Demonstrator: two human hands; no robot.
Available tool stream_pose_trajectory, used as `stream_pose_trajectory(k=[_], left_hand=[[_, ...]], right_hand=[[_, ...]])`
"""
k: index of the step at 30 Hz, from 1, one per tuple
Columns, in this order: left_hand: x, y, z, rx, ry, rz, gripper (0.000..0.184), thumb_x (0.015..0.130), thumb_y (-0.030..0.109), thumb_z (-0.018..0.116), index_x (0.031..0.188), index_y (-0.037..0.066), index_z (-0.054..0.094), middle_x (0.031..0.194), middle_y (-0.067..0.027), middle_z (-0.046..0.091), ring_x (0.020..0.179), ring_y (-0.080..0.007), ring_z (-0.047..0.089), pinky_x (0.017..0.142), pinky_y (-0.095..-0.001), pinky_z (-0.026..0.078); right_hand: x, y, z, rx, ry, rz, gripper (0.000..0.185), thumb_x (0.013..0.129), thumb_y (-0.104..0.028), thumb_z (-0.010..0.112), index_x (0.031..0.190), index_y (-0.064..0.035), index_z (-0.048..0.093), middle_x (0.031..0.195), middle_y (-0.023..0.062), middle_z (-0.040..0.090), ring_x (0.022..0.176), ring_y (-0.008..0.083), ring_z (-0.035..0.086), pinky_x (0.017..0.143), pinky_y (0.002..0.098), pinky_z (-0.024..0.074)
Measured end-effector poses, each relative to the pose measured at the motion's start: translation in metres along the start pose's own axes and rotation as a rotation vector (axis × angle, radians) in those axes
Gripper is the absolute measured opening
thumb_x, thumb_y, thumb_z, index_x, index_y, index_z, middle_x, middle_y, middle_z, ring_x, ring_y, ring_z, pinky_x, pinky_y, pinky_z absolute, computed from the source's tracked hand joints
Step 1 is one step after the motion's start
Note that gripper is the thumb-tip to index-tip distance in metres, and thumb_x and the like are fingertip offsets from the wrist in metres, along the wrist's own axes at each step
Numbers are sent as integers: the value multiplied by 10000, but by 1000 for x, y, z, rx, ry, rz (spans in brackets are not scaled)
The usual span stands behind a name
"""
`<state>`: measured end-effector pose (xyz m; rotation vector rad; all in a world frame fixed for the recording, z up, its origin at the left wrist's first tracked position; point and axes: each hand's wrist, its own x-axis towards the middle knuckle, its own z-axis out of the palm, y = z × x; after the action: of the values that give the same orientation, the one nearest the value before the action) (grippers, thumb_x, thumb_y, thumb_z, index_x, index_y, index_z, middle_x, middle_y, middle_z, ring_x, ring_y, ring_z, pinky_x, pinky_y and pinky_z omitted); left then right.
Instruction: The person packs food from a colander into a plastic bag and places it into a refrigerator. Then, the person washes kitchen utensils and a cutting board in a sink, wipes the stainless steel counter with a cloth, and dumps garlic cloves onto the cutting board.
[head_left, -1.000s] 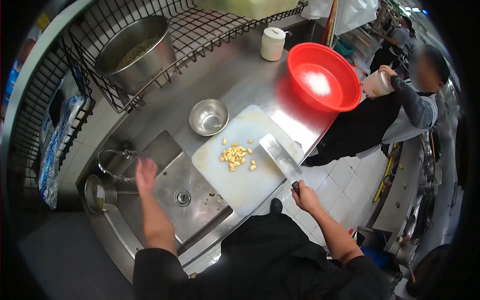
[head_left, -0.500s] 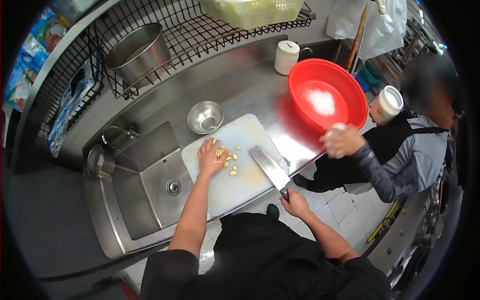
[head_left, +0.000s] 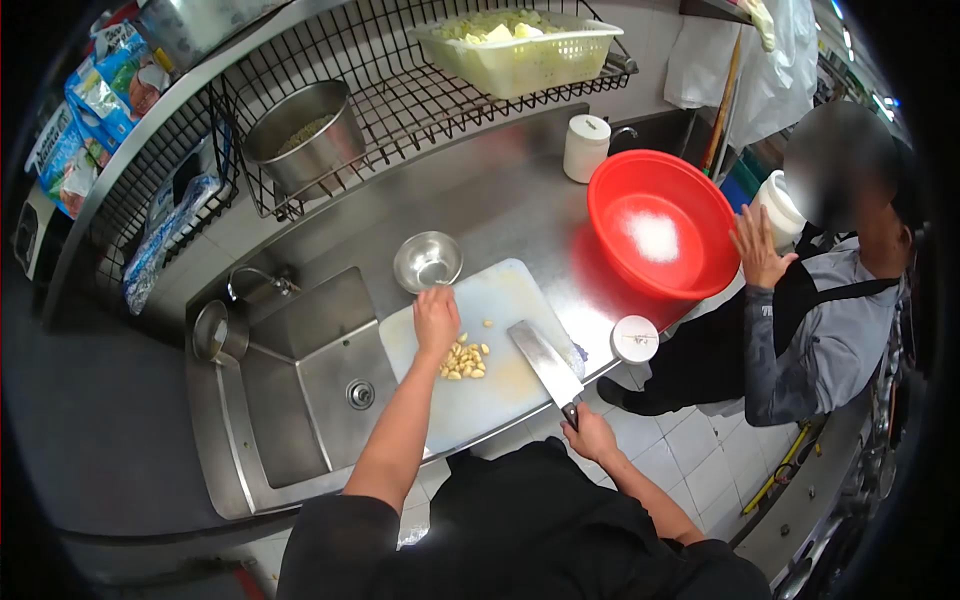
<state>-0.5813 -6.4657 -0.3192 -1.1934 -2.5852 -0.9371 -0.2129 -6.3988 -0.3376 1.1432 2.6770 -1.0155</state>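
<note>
A white cutting board (head_left: 500,400) lies on the steel counter beside the sink. Garlic cloves (head_left: 463,362) sit in a loose pile on it, with a stray one farther up. My left hand (head_left: 437,322) is above the board's far left part, fingers drawn together at the near rim of a small steel bowl (head_left: 428,262). Whatever those fingers hold, if anything, is hidden. In my right hand (head_left: 591,436) is the dark handle of a cleaver (head_left: 545,360), its broad blade resting flat over the board's right side.
A red basin (head_left: 612,235) holding white powder stands at right, near a white round lid (head_left: 635,340) and lidded jar (head_left: 587,148). A co-worker (head_left: 820,330) holds an open white tub (head_left: 778,212). The sink (head_left: 300,400) is left; a wire rack (head_left: 390,130) hangs above.
My left hand has lifted off the cloves and moved up to the bowl, its fingers now together. The co-worker's lid is now on the counter edge. The cleaver stays in place.
</note>
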Motion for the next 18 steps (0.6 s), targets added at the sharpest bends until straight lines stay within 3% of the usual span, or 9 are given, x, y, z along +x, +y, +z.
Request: stream_pose_trajectory(k=[4,6,9,11,14,16,17,18], left_hand=[[74,-27,15,149,-209,-9,292,868,230,598,1066,30,674,1130,-174,655,1113,-341,587,950,-446,439],[94,-65,54,152,-662,-76,315,886,206,570,1104,-6,653,1173,-230,633,1125,-378,590,955,-471,453],[101,-66,61,201,-763,-59,332,900,196,541,1117,-33,645,1176,-262,621,1118,-403,591,941,-471,473],[94,-40,31,141,-689,-102,288,881,182,584,1075,-11,673,1120,-260,642,1071,-399,614,910,-463,493],[88,-33,17,97,-590,1,228,842,173,653,1001,17,697,1062,-236,664,1012,-395,631,877,-452,505],[80,-31,8,-42,-445,27,266,755,167,767,970,28,697,964,-178,695,893,-334,668,809,-413,527],[78,-32,6,-43,-439,22,266,755,167,767,970,28,697,964,-178,695,893,-334,668,809,-413,527],[77,-33,2,-113,-438,-52,294,716,155,798,961,28,697,912,-149,694,835,-277,663,772,-378,530]], right_hand=[[-1,1,3,-40,5,7,388,855,-314,647,977,19,490,768,278,641,737,473,629,679,549,494],[-3,-3,-1,-42,-3,4,391,858,-314,648,1002,7,480,769,268,644,733,463,636,669,547,502],[-8,-7,-3,-60,10,25,379,861,-309,644,999,4,481,774,266,647,738,462,635,670,549,501],[-9,-11,-3,-45,-13,64,371,863,-304,642,998,1,481,781,266,649,743,462,636,672,548,503],[-12,-12,-3,-77,-16,56,356,862,-292,640,994,-3,478,780,259,651,718,454,638,651,544,505],[-14,-17,-4,-101,20,44,351,861,-289,638,990,-5,476,767,251,650,697,451,636,631,543,503],[-14,-20,-4,-120,52,32,346,861,-286,637,987,-8,475,755,243,649,676,449,634,612,542,501],[-10,-23,-3,-124,51,23,346,861,-286,637,987,-8,475,755,243,649,676,449,634,612,542,501]])
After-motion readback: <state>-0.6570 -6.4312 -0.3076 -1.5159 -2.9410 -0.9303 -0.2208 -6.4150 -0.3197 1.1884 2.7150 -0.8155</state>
